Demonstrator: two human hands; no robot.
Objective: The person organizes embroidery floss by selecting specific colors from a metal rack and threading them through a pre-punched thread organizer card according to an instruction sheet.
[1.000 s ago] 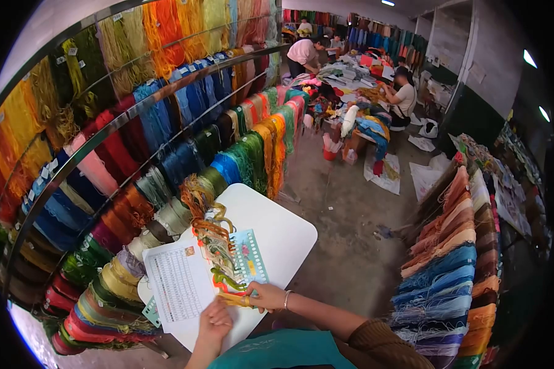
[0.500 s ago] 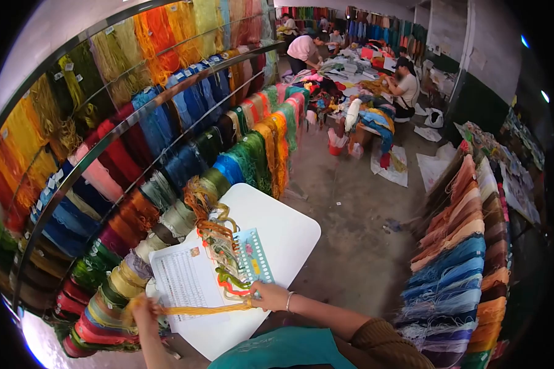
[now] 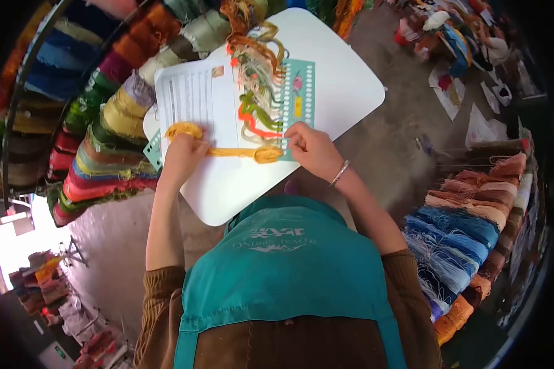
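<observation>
A yellow-gold thread bundle lies across the lower part of a printed sheet on a white board. My left hand is closed round its looped left end. The bundle's right end rests curled near the bottom of a teal card with punched holes. At that card's lower edge my right hand has its fingers bent together, close to an orange-red strand; whether anything is between them is too small to tell. Several coloured threads hang along the card's left side.
Racks of coloured yarn stand at the left, with another rack at the right. A teal apron covers my front. At the upper right, a person is beside piled threads and white sheets on the floor.
The view has tilted down. The gold bundle, stretched between both hands before, now lies on the board with its right end released. My right hand has moved to the card's edge.
</observation>
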